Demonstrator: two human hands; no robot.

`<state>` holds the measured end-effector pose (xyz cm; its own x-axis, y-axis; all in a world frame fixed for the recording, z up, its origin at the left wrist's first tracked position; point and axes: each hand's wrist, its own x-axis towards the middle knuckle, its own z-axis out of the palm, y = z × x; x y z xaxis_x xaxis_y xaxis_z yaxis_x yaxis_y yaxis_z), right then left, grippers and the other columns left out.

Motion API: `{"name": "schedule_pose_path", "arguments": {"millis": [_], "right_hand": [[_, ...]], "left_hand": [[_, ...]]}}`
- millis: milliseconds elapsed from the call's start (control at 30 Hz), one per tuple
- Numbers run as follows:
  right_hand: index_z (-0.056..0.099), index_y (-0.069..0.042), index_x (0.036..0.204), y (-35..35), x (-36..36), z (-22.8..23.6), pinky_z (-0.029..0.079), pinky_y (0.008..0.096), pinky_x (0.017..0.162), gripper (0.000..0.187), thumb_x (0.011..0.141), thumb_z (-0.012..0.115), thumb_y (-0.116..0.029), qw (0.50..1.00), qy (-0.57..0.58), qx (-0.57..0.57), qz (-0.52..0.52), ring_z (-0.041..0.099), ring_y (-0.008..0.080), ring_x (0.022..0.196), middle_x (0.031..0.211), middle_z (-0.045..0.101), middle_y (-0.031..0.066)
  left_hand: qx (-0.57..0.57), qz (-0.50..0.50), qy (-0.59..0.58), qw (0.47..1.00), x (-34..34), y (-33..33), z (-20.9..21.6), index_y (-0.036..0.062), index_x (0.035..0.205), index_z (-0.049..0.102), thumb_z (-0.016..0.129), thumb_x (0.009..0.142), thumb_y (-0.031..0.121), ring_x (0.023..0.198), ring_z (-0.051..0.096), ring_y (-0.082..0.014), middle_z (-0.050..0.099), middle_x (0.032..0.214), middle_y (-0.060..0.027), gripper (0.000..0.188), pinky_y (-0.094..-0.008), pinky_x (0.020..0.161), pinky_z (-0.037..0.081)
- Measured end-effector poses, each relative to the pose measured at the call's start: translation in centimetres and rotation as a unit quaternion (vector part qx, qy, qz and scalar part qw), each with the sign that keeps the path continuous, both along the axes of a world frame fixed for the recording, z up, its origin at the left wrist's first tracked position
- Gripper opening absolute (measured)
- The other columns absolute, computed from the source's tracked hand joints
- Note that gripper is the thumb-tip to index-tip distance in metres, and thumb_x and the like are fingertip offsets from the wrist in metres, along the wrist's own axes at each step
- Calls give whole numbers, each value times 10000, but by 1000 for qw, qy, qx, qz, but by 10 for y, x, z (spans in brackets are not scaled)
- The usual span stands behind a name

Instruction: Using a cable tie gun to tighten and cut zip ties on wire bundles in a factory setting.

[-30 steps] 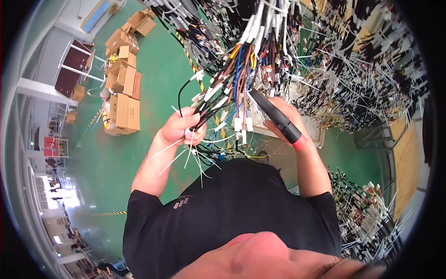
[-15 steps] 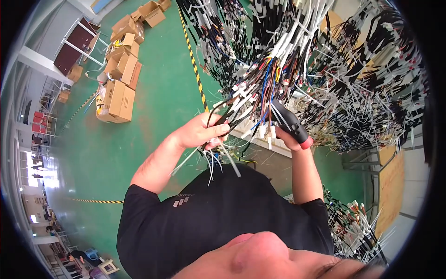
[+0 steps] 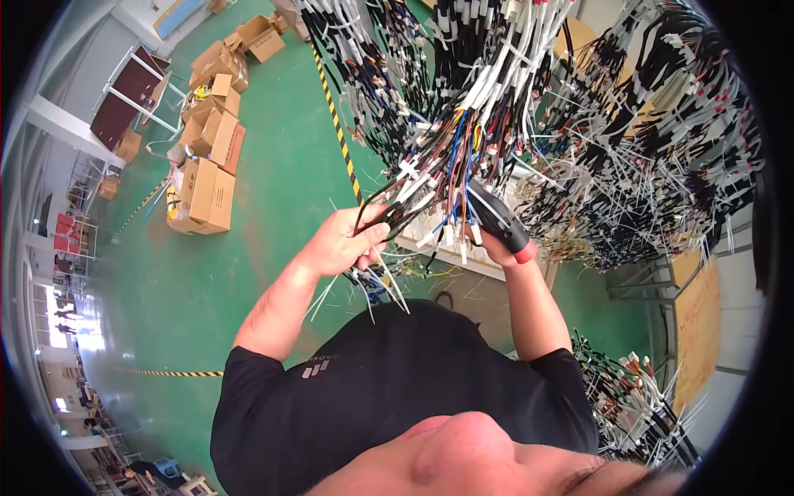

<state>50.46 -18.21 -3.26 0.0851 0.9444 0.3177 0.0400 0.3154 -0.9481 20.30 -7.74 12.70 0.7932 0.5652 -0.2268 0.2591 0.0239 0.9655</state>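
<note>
My left hand (image 3: 341, 241) is closed round the hanging ends of a wire bundle (image 3: 400, 207), its thumb on top. Thin white cable ties (image 3: 395, 285) stick out below those fingers. In my right hand (image 3: 496, 250), at the bundle's right side, is a black handheld tool (image 3: 501, 217) with a red end. The tool's far tip is partly hidden among the wires. Above both hands hangs a thick wire harness (image 3: 496, 78) in white and black sleeving, with coloured wires and white connectors at its lower ends.
More harnesses hang at the left (image 3: 364, 74) and in a dense mass at the right (image 3: 637, 182). Another wire pile (image 3: 637, 388) lies low at the right, near a wooden board (image 3: 696, 331). Cardboard boxes (image 3: 207, 194) line the green floor beyond a yellow-black floor stripe (image 3: 337, 124).
Both hands, the wire ends and the black tool have shifted slightly left in view. My left hand still grips the bundle and my right hand still holds the tool.
</note>
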Motion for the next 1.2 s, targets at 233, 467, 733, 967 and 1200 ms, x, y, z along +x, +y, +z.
{"name": "schedule_pose_path", "arguments": {"millis": [233, 467, 733, 967, 1200], "right_hand": [[546, -78, 1470, -9, 14, 50, 487, 374, 1063, 660, 845, 746, -10, 995, -74, -26, 65, 653, 252, 1177, 1301, 678, 117], [602, -14, 1376, 7, -18, 31, 539, 359, 966, 623, 757, 609, 56, 998, -53, 15, -16, 677, 284, 1059, 1216, 674, 148], [705, -49, 939, 4, -32, 51, 506, 345, 613, 178, 800, 616, 18, 985, -129, 30, -108, 634, 228, 644, 741, 630, 87], [646, -22, 1180, -14, -18, 53, 496, 455, 995, 363, 827, 699, -89, 912, -337, 165, -167, 632, 369, 1135, 1187, 649, 156], [618, -47, 1340, -33, -41, 51, 504, 411, 1032, 495, 868, 766, -39, 995, -73, 62, -40, 655, 305, 1187, 1240, 666, 114]], "left_hand": [[7, -6, 17, 1000, -8, 10, 2, 49, 1225, 665, 585, 1105, 245, 547, 546, -32, 587, 753, 44, 244, -220, 510, 490], [1, -21, 40, 999, -5, 11, 6, 42, 1262, 677, 584, 1108, 243, 548, 548, -37, 584, 737, 51, 270, -223, 501, 478], [-95, -43, -29, 994, -11, 16, 11, 9, 1262, 655, 593, 1103, 260, 525, 503, -30, 569, 711, 36, 303, -208, 472, 415], [-232, -17, -185, 955, -36, 40, 13, -76, 1351, 575, 594, 1098, 281, 485, 442, -75, 502, 650, -12, 438, -237, 414, 338], [-322, -47, -200, 924, -39, 39, 19, -79, 1381, 560, 567, 1105, 328, 392, 409, -111, 471, 594, -20, 492, -274, 387, 315]]}}
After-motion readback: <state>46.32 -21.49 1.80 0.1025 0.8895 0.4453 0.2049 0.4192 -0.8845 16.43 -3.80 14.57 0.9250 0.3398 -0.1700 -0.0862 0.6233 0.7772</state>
